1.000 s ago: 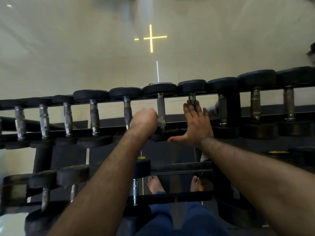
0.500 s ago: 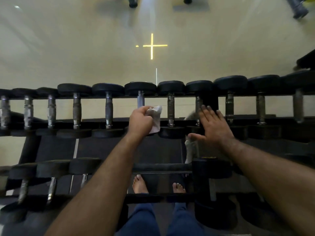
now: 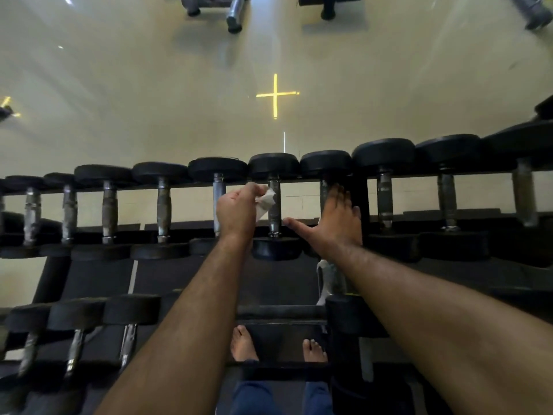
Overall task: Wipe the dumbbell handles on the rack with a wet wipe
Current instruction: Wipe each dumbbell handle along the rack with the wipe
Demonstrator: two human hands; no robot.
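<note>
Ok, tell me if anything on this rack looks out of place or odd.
One thing: a crumpled white cloth or packet sits wedged between the tiers below the right hand, not with the dumbbells. The wipe is in the left hand. The top row sits evenly.

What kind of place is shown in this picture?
Most likely a gym. A two-level rack carries a long row of dumbbells, and parts of other equipment stand on the smooth floor beyond it.

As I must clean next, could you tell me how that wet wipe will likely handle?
The wet wipe looks floppy: it hangs crumpled from the left hand. It is probably very light, since a pinch carries it. It should drape around the handle.
</note>
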